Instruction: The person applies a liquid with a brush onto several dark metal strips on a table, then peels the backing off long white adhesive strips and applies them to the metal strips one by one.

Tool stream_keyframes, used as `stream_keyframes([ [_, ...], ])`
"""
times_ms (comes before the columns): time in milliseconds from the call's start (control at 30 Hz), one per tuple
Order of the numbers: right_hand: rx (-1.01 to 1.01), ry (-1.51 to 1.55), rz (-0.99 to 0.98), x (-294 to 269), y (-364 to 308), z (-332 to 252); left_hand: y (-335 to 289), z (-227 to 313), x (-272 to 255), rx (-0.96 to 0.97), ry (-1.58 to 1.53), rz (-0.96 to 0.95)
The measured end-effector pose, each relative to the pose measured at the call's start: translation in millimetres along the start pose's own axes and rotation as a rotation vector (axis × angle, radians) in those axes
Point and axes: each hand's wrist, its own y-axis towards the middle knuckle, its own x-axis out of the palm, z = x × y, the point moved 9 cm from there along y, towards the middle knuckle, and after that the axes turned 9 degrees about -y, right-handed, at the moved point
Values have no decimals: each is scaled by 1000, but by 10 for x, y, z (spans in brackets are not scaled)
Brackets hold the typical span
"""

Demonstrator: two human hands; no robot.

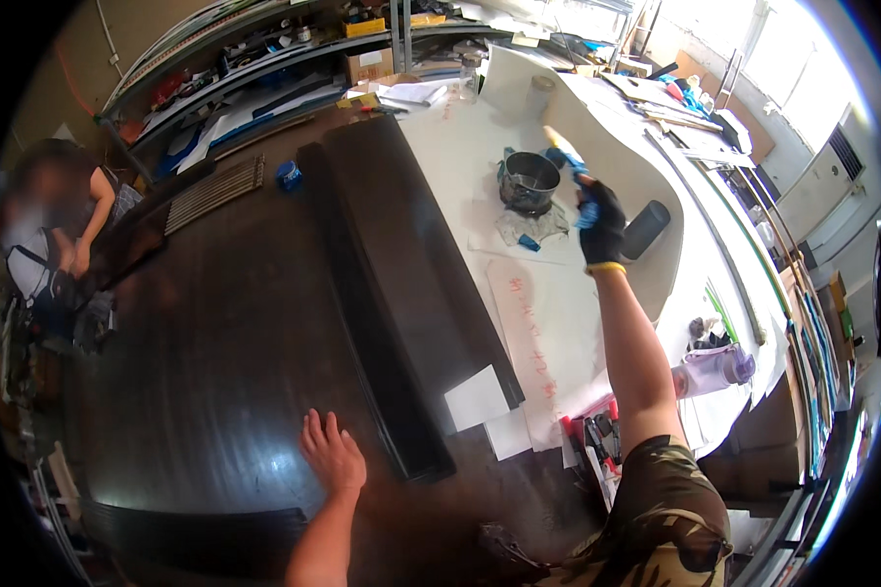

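My right hand (600,220), in a black and blue glove with a yellow cuff, is closed around a brush-like tool (564,149). The tool has a pale far end and a blue part nearer the glove. Just left of it stands a dark round pot (529,182), stained around the rim, on a crumpled grey sheet (531,227). A small blue piece (529,243) lies by the pot's foot. My left hand (333,452) is bare, its fingers spread over the dark shiny tabletop (235,372), holding nothing.
Long black strips (392,293) lie between my hands. A dark cylinder (646,230) and a purple bottle (715,370) are on the right. Markers fill a box (602,440) near my right elbow. A blue tin (288,176) sits farther back. Another person (54,225) is at far left.
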Motion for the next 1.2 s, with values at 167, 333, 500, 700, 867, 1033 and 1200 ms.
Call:
stream_keyframes([
  [167, -20, -447, -349, 570, -69, 399, -23, 49, 34, 0, 5, -23],
  [333, 33, -292, -518, 405, -709, 230, -87, -131, -25, 1, -78, 26],
  [500, 140, -26, -403, -678, -1140, -424, -70, -184, -223, 60, -213, 228],
  [700, 603, 82, -503, -1829, -1970, -505, -548, -485, -671, 100, -1091, -178],
  [867, 791, 323, -512, -1745, -3981, -3050, -2352, -2350, -3259, 716, -855, 156],
  [1033, 823, 445, -556, -1163, -5463, -5470, -3574, -6426, -4055, -425, -204, 307],
  [1200, 1014, 715, -742, 601, -6810, -7562, -4380, -8494, -4351, -975, 287, 171],
])
